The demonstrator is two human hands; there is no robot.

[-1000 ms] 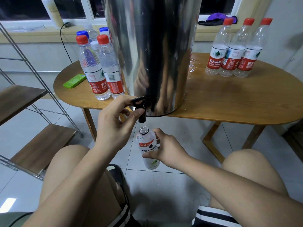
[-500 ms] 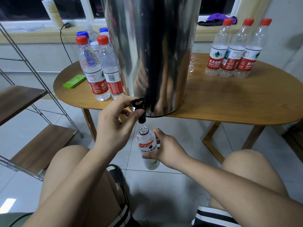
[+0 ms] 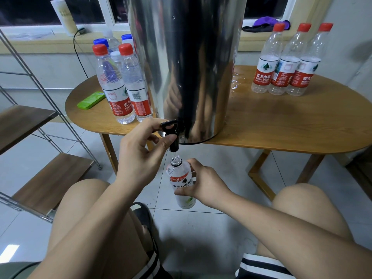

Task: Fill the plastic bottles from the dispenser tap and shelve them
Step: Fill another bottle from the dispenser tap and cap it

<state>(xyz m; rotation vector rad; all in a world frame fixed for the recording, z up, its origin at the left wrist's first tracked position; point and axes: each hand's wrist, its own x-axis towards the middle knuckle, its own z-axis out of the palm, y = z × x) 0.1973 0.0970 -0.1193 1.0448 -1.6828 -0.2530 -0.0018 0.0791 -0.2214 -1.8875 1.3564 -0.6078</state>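
A tall steel dispenser stands on the wooden table, its black tap hanging over the front edge. My left hand pinches the tap lever between finger and thumb. Right under the spout, my right hand grips an uncapped plastic bottle with a white and red label, held upright. A thin stream of water runs from the spout into its neck.
Several capped bottles stand left of the dispenser, beside a green case. Three red-capped bottles stand at the back right, with spilled water near them. A metal-framed shelf with wooden boards is at the left. My knees flank the bottle.
Both hands stay in place. The bottle's neck sits slightly lower under the spout, and water now shows running into it.
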